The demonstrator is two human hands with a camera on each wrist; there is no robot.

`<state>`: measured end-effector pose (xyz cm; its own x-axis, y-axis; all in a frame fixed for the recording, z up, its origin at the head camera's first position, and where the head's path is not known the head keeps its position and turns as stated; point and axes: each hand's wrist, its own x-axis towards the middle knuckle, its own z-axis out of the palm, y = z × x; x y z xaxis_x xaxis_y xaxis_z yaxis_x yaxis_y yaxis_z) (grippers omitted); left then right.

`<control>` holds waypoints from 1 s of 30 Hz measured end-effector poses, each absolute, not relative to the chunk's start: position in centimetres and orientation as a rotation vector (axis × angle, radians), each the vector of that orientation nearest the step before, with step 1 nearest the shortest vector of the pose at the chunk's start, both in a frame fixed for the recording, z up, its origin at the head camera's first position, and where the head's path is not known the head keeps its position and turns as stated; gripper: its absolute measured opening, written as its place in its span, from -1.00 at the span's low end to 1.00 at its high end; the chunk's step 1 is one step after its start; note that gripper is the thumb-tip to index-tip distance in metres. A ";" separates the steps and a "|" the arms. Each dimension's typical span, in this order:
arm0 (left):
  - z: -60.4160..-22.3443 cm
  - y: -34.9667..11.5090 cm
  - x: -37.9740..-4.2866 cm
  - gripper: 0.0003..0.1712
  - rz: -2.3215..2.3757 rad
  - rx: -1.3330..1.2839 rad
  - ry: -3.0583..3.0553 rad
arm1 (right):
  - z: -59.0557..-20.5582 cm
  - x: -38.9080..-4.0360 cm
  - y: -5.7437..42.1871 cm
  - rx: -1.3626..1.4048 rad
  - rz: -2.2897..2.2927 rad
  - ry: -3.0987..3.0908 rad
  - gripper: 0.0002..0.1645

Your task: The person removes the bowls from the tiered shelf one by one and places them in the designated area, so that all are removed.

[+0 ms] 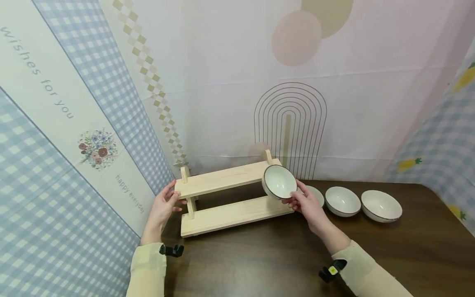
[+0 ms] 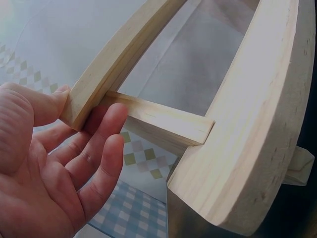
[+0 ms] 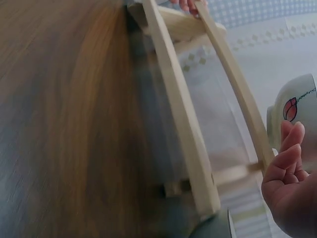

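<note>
A pale two-tier wooden shelf stands on the table against the back cloth. My left hand holds the left end of its upper board, thumb on the board's end and fingers underneath, as the left wrist view shows of the hand and shelf. My right hand pinches the rim of a white bowl with a dark edge. The bowl is tilted, its inside toward the head camera, in front of the upper board's right end. In the right wrist view a red flower shows on the bowl.
Three similar bowls stand in a row to the right: one partly behind my right hand, a middle bowl and an outer bowl. The dark wooden table meets a checked cloth on the left.
</note>
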<state>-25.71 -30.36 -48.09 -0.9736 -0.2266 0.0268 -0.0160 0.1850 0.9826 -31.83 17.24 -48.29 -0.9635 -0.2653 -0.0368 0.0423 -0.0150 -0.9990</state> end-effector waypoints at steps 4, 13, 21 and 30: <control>-48.0 -30.5 -25.7 -0.25 -1.903 0.239 -2.293 | -48.9 -31.2 19.2 -0.197 -2.085 2.083 -0.25; -48.0 -30.8 -25.7 -0.29 -1.919 0.232 -2.274 | -49.7 -29.6 24.6 -0.143 -2.054 2.176 -0.16; -48.1 -30.5 -25.8 -0.27 -1.922 0.235 -2.268 | -50.1 -29.5 31.4 -0.139 -1.994 2.355 -0.16; -48.0 -30.0 -25.8 -0.25 -1.904 0.250 -2.282 | -50.6 -29.8 39.2 -0.058 -1.765 2.621 -0.11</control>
